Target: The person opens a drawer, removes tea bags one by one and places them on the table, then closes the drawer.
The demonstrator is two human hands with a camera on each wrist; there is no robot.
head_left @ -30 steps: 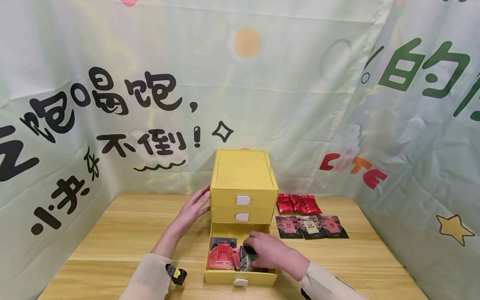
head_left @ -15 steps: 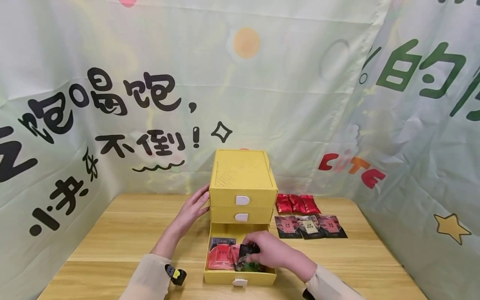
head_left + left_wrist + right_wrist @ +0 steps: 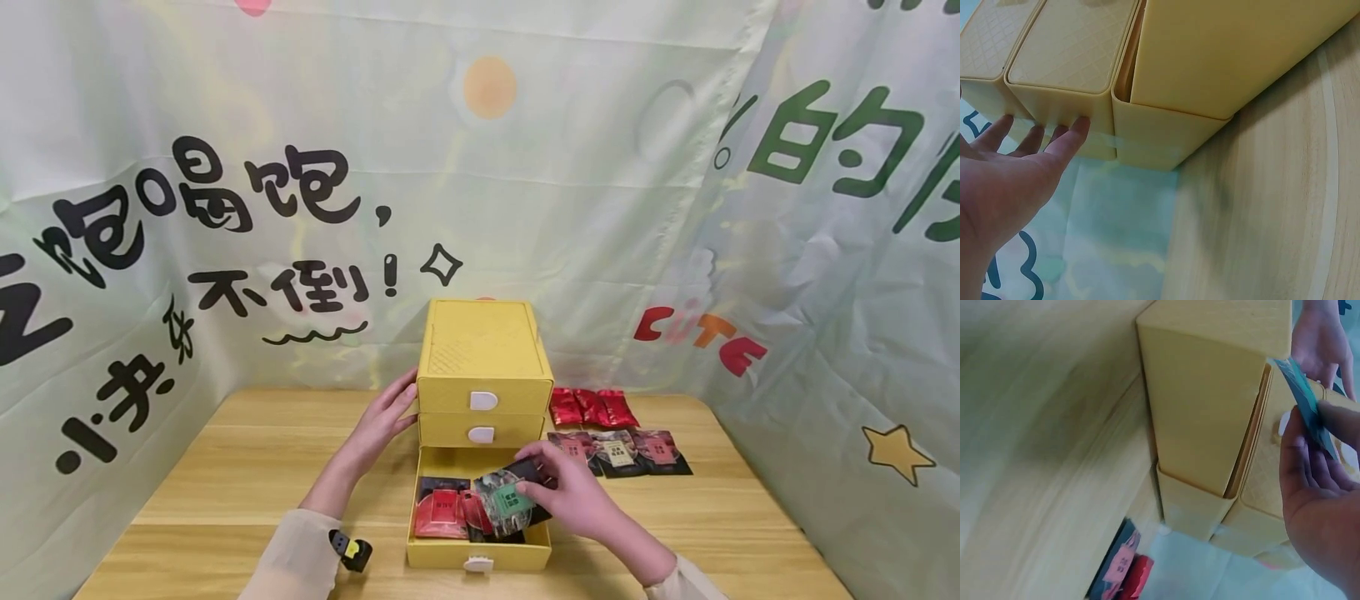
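A yellow drawer unit (image 3: 487, 342) stands on the table with its bottom drawer (image 3: 442, 553) pulled out. My left hand (image 3: 381, 423) rests its fingertips on the unit's left side; the left wrist view shows those fingers (image 3: 1071, 142) extended against the yellow wall. Over the drawer's right part, my right hand (image 3: 573, 493) pinches a flat dark sachet with a green label (image 3: 501, 498) between thumb and fingers. It appears nearly edge-on as a sachet (image 3: 1304, 400) in the right wrist view. Inside the drawer lie a red-and-black sachet (image 3: 442, 512) and others partly covered by the held one.
Right of the unit, three dark sachets (image 3: 618, 454) lie in a row, the leftmost partly behind my right hand. Three shiny red packets (image 3: 592, 407) lie behind them. Two white-tabbed drawers (image 3: 480, 435) above are closed. A printed cloth (image 3: 585, 208) hangs around the table.
My right hand has raised the green-labelled sachet from among the drawer's contents and turned its face into view. My left hand stays at the unit's side.
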